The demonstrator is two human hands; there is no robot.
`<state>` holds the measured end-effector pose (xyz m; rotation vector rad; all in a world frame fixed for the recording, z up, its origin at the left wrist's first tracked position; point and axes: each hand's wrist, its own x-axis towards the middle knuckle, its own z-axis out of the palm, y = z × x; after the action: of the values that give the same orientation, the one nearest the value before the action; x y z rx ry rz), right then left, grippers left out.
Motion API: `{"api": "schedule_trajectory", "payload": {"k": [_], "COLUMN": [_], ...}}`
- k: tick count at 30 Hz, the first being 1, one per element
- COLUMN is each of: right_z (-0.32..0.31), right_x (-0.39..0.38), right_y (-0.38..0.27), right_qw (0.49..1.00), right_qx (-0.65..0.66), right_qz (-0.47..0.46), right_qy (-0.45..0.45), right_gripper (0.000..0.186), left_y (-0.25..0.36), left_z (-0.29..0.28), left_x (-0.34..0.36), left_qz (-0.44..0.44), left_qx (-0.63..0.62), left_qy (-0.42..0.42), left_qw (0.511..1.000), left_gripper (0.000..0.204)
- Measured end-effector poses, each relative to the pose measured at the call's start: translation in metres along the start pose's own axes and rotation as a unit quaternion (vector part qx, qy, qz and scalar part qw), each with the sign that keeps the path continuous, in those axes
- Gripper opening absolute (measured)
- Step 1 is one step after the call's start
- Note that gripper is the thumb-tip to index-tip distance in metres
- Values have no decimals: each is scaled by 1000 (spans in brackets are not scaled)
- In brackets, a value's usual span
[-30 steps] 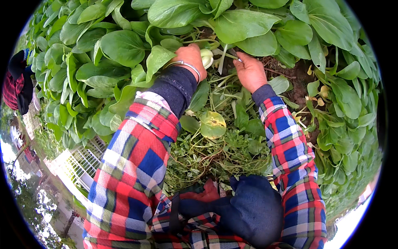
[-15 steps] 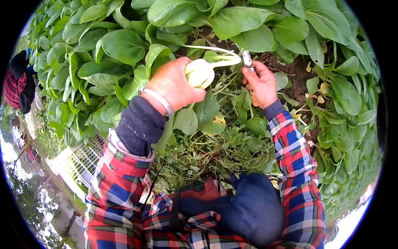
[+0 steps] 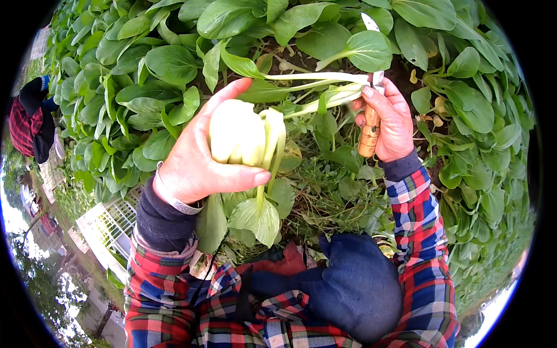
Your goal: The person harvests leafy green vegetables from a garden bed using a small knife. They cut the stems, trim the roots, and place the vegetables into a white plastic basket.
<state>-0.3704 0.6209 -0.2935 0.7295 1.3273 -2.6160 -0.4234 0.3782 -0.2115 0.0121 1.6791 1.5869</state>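
Left hand (image 3: 194, 165): fingers wrapped the bok choy (image 3: 241, 136) base – lifted clear of the bed (image 3: 151, 69).
Right hand (image 3: 389, 124): closed on the knife (image 3: 369, 130) handle, thumb pinning a stalk (image 3: 325, 78) – steadied for trimming.

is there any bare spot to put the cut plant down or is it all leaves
Little bare room. A dark soil strip shows above the right hand; matted trimmings lie between both hands. Growing green leafy plants crowd everywhere else. The left hand grips the pale-stemmed cut plant.
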Motion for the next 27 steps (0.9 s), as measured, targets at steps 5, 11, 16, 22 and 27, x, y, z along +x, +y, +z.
{"api": "schedule_trajectory", "payload": {"k": [5,11,16,22,27], "right_z": [4,12,16,-9,-2], "right_x": [-14,-24,-17,28,77], "right_y": [1,-9,2,39,60], "right_qw": [985,982,985,975,964], "right_qx": [-169,-172,-114,-179,-235], "right_qz": [-13,61,84,127,-54], "right_qy": [5,-53,-97,28,113], "right_gripper": [29,20,16,23,23], "left_y": [16,1,-31,-34,-12], "left_z": [22,49,58,49,43], "left_x": [1,18,37,61,110], "left_qz": [35,55,225,58,55], "left_qx": [62,105,230,310,583], "left_qy": [44,48,69,73,5], "left_qw": [997,992,944,946,811], "left_gripper": [59,49,42,45,47]}}
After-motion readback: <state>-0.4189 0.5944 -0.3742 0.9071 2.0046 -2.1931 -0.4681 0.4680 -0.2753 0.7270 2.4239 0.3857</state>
